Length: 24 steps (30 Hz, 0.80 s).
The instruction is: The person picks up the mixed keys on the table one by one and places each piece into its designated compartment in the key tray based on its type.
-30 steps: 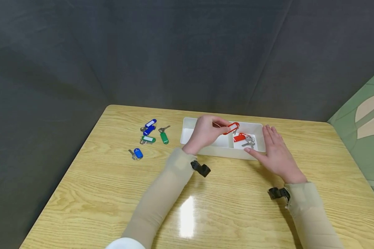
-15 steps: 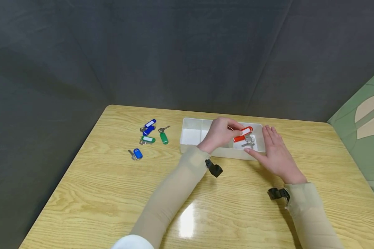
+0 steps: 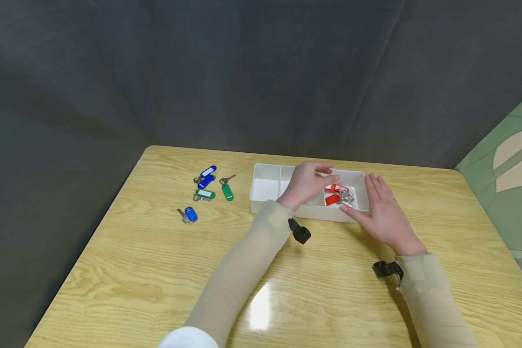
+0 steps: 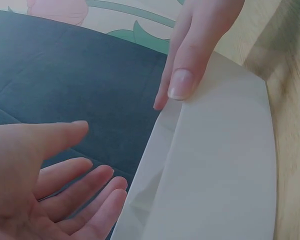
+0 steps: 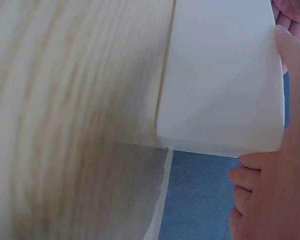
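Observation:
A white divided box (image 3: 326, 213) stands near the table's back edge. In its right compartment lie keys with red tags (image 3: 332, 199), partly overlapping. My left hand (image 3: 310, 183) hovers over the middle of the box, just left of those keys. In the left wrist view its thumb and fingers (image 4: 85, 192) are apart with nothing between them. My right hand (image 3: 387, 220) steadies the right end of the box. Its straight fingers lie along the end wall, and its thumb (image 5: 290, 42) touches the front rim.
Left of the box lie keys with green tags (image 3: 227, 192) and blue tags (image 3: 191, 214), several in a loose group on the wooden table (image 3: 156, 280). A dark curtain (image 3: 261, 82) hangs behind the table.
My left hand moved right with a red-tagged key, then let it go in the right compartment; its fingers have spread apart. My right hand stays at the box's end.

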Each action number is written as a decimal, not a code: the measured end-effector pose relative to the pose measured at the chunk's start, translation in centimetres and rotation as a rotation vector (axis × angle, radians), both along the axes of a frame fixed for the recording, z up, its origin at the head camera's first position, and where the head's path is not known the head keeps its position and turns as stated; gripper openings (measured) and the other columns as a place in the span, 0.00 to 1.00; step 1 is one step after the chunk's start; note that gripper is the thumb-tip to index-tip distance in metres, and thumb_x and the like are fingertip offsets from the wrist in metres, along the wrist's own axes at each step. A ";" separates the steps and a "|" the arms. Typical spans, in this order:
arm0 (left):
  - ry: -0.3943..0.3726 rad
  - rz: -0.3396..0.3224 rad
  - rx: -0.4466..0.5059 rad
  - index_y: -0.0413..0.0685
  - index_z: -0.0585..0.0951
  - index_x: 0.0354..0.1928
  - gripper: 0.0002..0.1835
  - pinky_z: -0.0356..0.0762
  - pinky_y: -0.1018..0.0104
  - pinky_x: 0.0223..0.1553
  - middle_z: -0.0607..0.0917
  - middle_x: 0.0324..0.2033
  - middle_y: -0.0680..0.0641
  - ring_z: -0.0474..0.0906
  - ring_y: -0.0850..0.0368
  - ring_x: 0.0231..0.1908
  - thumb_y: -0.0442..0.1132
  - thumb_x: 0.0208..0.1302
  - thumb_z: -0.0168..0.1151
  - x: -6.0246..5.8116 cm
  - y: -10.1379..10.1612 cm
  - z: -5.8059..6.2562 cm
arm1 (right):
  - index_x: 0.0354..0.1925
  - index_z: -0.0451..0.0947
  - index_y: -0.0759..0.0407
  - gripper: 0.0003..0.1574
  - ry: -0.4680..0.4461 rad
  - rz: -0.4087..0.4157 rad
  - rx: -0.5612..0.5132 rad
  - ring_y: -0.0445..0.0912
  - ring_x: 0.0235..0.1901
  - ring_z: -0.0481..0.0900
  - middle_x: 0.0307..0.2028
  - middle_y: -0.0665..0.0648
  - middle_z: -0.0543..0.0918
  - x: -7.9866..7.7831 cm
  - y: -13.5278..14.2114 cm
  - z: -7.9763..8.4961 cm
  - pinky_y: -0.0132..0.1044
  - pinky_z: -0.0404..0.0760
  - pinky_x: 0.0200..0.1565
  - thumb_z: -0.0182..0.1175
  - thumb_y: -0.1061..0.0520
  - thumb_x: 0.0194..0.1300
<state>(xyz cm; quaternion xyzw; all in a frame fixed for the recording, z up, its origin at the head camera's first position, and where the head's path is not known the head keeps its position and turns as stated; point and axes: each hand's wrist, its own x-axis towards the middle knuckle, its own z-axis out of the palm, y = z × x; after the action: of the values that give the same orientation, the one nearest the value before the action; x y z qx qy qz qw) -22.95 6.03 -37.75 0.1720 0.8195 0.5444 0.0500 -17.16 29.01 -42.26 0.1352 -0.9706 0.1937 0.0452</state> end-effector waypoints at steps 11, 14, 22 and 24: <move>0.072 0.000 0.020 0.48 0.84 0.61 0.23 0.78 0.76 0.44 0.86 0.53 0.50 0.84 0.64 0.43 0.49 0.69 0.69 0.2 -1.2 0.8 | 0.79 0.37 0.71 0.68 -0.003 0.002 -0.008 0.62 0.78 0.33 0.78 0.73 0.42 -0.1 -0.1 0.3 0.53 0.33 0.74 0.58 0.30 0.69; 0.076 0.005 0.035 0.48 0.84 0.61 0.22 0.78 0.75 0.45 0.86 0.53 0.51 0.84 0.64 0.43 0.49 0.69 0.68 0.2 -1.6 1.0 | 0.79 0.37 0.71 0.67 -0.002 0.003 -0.011 0.62 0.78 0.33 0.78 0.73 0.43 -0.1 -0.1 0.3 0.53 0.33 0.74 0.58 0.30 0.69; 0.074 0.019 0.077 0.49 0.84 0.61 0.22 0.79 0.73 0.43 0.86 0.52 0.54 0.83 0.64 0.42 0.49 0.69 0.68 0.5 -2.5 1.2 | 0.79 0.37 0.70 0.67 0.002 0.010 -0.015 0.62 0.77 0.33 0.77 0.74 0.43 0.0 -0.1 0.3 0.53 0.33 0.74 0.59 0.30 0.69; 0.083 0.021 0.080 0.49 0.84 0.61 0.22 0.80 0.73 0.43 0.86 0.52 0.53 0.83 0.63 0.42 0.49 0.70 0.68 0.6 -2.8 1.3 | 0.79 0.37 0.71 0.67 0.004 0.011 -0.016 0.63 0.77 0.33 0.77 0.74 0.43 0.0 0.0 0.3 0.53 0.33 0.74 0.59 0.31 0.69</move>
<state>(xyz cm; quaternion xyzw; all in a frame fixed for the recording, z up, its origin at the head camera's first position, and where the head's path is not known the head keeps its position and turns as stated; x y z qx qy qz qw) -22.35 3.28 -36.43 0.1879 0.8000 0.5698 0.0033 -17.11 28.97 -41.98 0.1408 -0.9682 0.2015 0.0469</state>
